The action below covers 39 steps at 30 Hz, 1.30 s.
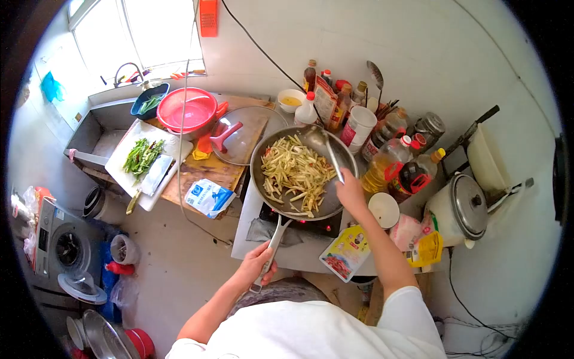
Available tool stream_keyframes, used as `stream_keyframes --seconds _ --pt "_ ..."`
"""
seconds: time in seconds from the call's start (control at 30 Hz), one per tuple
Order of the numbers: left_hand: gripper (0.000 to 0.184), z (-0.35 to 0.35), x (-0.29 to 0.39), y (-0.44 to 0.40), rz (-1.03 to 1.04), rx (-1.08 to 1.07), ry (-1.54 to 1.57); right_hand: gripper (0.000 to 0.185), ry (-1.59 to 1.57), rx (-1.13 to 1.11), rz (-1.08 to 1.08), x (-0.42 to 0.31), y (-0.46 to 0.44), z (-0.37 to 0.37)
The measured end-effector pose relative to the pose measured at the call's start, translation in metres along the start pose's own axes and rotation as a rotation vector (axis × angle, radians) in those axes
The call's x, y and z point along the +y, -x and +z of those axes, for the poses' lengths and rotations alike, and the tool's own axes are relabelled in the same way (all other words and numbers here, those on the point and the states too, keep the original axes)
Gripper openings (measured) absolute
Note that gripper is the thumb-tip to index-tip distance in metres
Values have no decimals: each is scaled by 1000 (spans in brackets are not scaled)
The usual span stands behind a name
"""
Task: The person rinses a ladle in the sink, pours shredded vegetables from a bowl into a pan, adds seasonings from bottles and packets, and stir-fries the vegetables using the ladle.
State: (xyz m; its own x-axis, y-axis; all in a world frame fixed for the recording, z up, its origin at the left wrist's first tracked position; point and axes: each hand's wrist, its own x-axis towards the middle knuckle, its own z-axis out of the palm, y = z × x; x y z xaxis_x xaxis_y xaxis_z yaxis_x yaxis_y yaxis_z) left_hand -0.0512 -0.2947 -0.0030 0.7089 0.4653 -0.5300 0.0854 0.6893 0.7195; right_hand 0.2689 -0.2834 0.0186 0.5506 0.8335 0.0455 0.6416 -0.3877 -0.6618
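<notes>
A frying pan (308, 133) full of pale strips of food (294, 167), which look like cut potato, sits over a cooktop (320, 226) with small red lights. My left hand (258, 266) is closed around the pan's long metal handle. In my right hand (350, 192) is the light handle of a spatula (332, 152), which reaches down into the pan's right side. Its far end lies near the pan's rim and cannot be made out clearly. A yellow food packet (347, 251) lies below my right forearm.
Left of the pan are a glass lid (242, 140), a blue-white packet (209, 198), and a cutting board (127, 159) with chopped greens and a knife. Bottles (382, 164) crowd the right, beside a white bowl (384, 209) and rice cooker (460, 206). A cable (180, 149) hangs across the left.
</notes>
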Motion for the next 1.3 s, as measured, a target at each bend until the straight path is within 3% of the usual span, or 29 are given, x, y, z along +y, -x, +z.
stream_keyframes --seconds 0.07,0.17,0.2,0.3,0.47,0.67,0.77,0.87,1.07,1.17,1.3 --pt "45 0 0 0 -1 -1 -13 42 -195 -258 237 -33 1 -1" --pt "45 -2 4 1 -8 13 -21 46 -48 -377 -141 -24 8 -10" --pt "45 -3 4 1 -14 19 -9 46 53 -244 -414 -11 14 -13" --pt "46 -7 1 -1 -12 1 33 47 425 -195 -571 -15 56 -51" --pt "46 -8 2 -1 -27 3 68 52 526 -261 -468 -11 116 -93" --pt "46 -7 6 -1 -45 -4 62 46 306 -208 -543 -6 118 -142" --pt "46 -5 5 0 -48 -3 52 45 451 -308 -353 -6 114 -117" --pt "46 -4 6 0 -49 -9 26 44 518 -221 -261 5 98 -71" --pt "45 -9 7 1 -38 -2 25 43 79 -167 -233 -11 66 -81" --pt "45 -9 4 0 -44 -11 50 44 61 18 -245 -7 29 -48" --pt "46 -9 6 2 -29 -3 1 46 87 -74 -238 6 0 -13"
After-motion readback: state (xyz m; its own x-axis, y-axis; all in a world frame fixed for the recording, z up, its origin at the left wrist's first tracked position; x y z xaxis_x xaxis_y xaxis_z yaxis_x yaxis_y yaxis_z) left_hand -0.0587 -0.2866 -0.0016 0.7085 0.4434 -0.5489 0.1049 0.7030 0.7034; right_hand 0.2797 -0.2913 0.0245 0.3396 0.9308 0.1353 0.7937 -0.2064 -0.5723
